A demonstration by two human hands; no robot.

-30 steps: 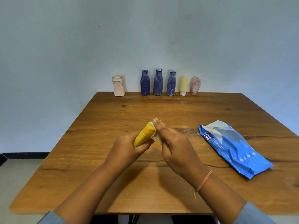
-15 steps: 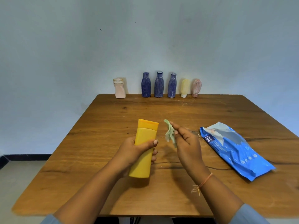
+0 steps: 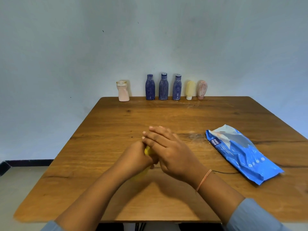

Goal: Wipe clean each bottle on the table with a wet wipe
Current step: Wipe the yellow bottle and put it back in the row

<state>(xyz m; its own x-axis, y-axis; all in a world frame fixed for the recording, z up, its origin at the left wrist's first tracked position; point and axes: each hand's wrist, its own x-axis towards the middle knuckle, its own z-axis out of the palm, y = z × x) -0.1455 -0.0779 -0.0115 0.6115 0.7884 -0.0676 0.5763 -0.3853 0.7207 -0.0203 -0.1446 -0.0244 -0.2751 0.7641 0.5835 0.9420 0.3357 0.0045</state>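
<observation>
Gripping a yellow bottle point(image 3: 147, 151) at centre frame, the left hand point(image 3: 135, 155) curls round it; the right hand point(image 3: 168, 150) lays straight fingers point(image 3: 155, 136) over its top, hiding most. Blue wipes pack point(image 3: 241, 152) lies right, contents unseen. Six bottles point(image 3: 163, 87) line the table point(image 3: 116, 197) edge, upper centre.

bottles point(image 3: 163, 87) at table's point(image 3: 116, 124) back, pack point(image 3: 241, 152) right

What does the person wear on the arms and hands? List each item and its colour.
The left hand and right hand are bare, without gloves. A thin orange thread band circles the right wrist. The left sleeve and right sleeve are light blue-grey, ending well above the wrists.
</observation>
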